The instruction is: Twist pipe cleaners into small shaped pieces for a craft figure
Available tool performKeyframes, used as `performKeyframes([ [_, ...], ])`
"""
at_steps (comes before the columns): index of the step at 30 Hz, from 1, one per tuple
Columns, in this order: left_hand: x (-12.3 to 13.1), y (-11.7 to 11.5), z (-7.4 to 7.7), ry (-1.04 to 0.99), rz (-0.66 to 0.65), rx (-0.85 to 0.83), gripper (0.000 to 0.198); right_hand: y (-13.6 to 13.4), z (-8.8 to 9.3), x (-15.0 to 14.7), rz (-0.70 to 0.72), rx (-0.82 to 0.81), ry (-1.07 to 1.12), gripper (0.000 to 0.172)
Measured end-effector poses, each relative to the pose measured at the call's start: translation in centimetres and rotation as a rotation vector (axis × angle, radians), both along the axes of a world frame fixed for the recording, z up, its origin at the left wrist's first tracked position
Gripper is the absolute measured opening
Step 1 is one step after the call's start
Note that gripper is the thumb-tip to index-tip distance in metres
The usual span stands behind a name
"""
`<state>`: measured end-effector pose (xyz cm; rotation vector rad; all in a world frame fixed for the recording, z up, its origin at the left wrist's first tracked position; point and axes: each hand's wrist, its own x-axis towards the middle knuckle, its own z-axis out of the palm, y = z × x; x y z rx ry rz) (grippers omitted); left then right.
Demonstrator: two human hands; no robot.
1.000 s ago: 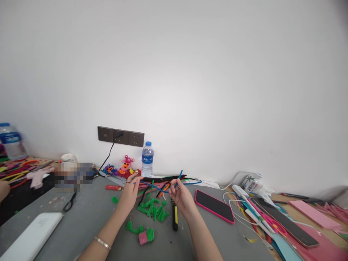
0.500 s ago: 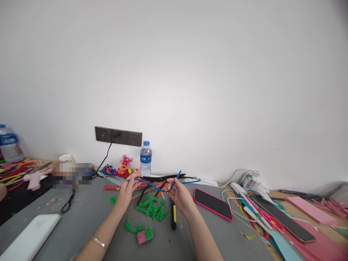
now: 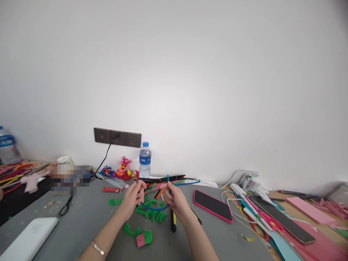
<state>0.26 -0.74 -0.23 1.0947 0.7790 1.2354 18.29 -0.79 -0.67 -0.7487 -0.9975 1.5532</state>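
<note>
A blue pipe cleaner (image 3: 154,209) sags in a curve between my two hands. My left hand (image 3: 133,197) pinches it near one end, fingers curled in. My right hand (image 3: 175,198) grips the other side, and a short tip pokes up above the thumb. Below the curve lie several bent green pipe cleaner pieces (image 3: 153,214). Closer to me sits a pink and green coiled piece (image 3: 144,238) beside a green curled strip (image 3: 132,230). A black and yellow utility knife (image 3: 173,220) lies partly behind my right hand.
Behind my hands stand a water bottle (image 3: 145,160) and small pipe cleaner figures (image 3: 123,168), near a pile of loose pipe cleaners (image 3: 174,179). A pink-edged phone (image 3: 212,205) lies to the right, before cables and scissors (image 3: 274,224). A white power bank (image 3: 31,237) lies left.
My left hand has closed from a loose, spread pose into a pinch. The blue pipe cleaner has gone from nearly straight to a downward curve. My right fingers have closed more tightly.
</note>
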Motion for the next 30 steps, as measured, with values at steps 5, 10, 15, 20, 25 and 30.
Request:
performKeyframes([
  [5,1.3,-1.2,0.6,-0.045,-0.115,-0.091,0.041,-1.0,0.3,-2.1,0.106,0.066,-0.209,0.048],
  [10,1.8,-1.4,-0.2,0.009,-0.131,-0.101,0.049,-1.8,-0.3,-3.8,0.03,0.105,-0.265,0.045],
  [15,1.7,-0.9,-1.1,0.089,-0.066,-0.026,0.051,-2.3,-0.5,-4.3,-0.013,0.192,-0.341,0.037],
  [20,1.3,-0.9,-0.5,0.295,0.084,0.091,0.051,-2.1,-0.3,-4.4,-0.022,0.23,-0.322,0.035],
  [25,1.4,-1.1,-0.4,0.4,0.205,0.121,0.046,-2.0,-0.4,-4.6,-0.06,0.225,-0.3,0.038],
  [30,1.8,-1.5,-0.7,0.328,0.084,0.131,0.054,-2.2,-0.3,-5.0,-0.003,0.216,-0.363,0.042],
])
